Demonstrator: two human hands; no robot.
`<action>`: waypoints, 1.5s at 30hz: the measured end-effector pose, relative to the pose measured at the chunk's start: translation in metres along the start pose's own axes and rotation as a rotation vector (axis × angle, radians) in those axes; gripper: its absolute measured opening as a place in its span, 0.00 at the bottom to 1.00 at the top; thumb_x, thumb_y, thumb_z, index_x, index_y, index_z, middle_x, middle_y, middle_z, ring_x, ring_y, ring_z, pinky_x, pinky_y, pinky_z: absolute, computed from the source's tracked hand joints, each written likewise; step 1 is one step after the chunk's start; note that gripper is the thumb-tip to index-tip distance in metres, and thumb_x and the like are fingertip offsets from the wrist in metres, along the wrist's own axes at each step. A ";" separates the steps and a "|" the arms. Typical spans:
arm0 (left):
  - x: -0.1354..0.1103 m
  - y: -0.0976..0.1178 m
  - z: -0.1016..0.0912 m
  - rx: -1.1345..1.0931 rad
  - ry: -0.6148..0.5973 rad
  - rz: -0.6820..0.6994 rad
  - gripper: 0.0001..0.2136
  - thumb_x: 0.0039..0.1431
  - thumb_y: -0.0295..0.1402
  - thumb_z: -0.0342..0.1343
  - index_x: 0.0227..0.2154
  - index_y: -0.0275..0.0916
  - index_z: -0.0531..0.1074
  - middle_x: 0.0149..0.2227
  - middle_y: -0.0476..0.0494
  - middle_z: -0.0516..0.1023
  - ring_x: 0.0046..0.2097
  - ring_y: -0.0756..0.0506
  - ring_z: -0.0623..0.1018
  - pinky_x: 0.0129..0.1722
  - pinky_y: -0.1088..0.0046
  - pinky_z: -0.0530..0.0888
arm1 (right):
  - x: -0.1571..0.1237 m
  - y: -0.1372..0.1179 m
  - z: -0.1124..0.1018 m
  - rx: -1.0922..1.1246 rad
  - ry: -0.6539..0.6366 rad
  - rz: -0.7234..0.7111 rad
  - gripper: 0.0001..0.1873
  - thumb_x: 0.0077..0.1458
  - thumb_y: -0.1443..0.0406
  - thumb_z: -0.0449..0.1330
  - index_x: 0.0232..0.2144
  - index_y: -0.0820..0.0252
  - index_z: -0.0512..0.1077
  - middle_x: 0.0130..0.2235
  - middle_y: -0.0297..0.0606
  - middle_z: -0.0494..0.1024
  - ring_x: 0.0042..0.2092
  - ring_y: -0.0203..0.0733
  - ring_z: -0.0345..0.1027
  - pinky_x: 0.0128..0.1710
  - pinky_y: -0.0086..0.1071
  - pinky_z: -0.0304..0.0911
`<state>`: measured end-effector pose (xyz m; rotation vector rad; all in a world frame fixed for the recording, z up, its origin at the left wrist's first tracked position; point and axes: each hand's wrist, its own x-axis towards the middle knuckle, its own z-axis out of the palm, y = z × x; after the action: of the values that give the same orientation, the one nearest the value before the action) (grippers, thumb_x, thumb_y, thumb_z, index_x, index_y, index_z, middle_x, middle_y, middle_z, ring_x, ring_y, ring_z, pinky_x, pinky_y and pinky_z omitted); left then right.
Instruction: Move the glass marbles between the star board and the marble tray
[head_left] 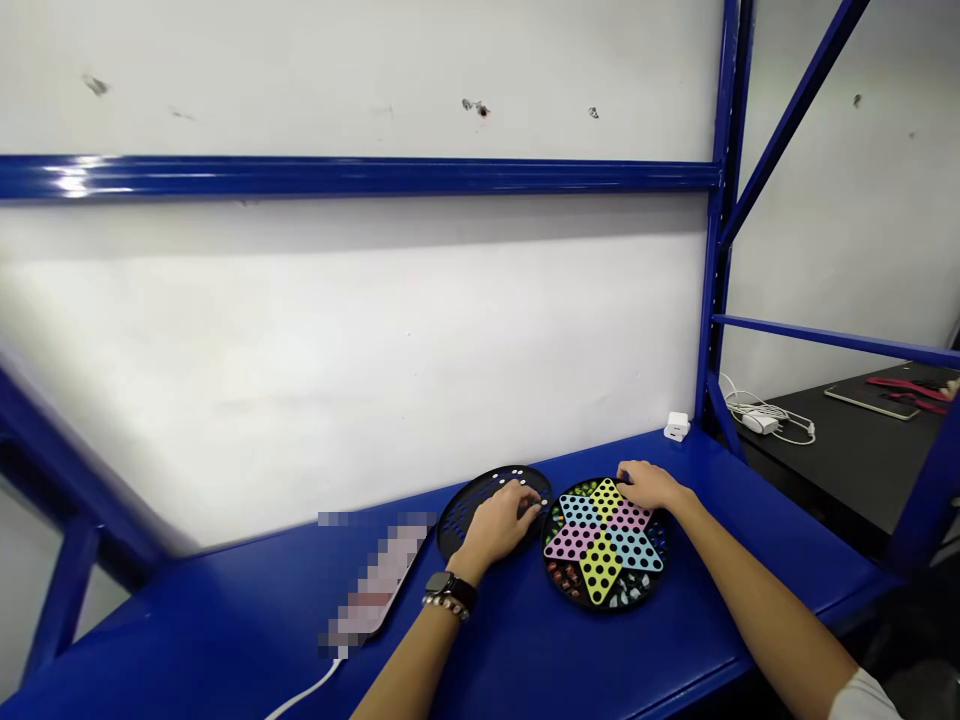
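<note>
A round Chinese-checkers board [604,545] with a star of yellow, pink and light-blue fields lies on the blue shelf [225,620]. Small coloured pieces sit in its black rim. My right hand [646,484] rests palm down on the board's far edge, fingers curled on the rim. To the left lies a round black lid [469,497] full of holes, with a few white pegs on it. My left hand [504,520], a watch and a bead bracelet on its wrist, lies on that lid beside the board, fingers bent at the pegs. What the fingertips pinch is hidden.
A blurred-out flat object [379,583] with a white cable lies on the shelf's left. A small white charger [676,427] stands at the wall. A blue upright post [721,230] bounds the shelf on the right. Beyond it, a black table [847,450] carries white cables and a tablet.
</note>
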<state>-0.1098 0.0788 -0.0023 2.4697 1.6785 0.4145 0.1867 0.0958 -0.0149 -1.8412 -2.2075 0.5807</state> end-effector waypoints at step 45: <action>0.000 -0.024 -0.010 -0.124 -0.139 -0.023 0.07 0.51 0.32 0.54 0.32 0.41 0.76 0.33 0.48 0.81 0.35 0.46 0.78 0.35 0.74 0.70 | -0.003 -0.003 -0.002 -0.015 -0.015 -0.002 0.14 0.58 0.60 0.53 0.45 0.55 0.71 0.48 0.43 0.76 0.47 0.49 0.70 0.40 0.35 0.60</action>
<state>-0.1342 0.0874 0.0014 2.3313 1.5757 0.3252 0.1855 0.0932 -0.0118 -1.8473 -2.2287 0.5806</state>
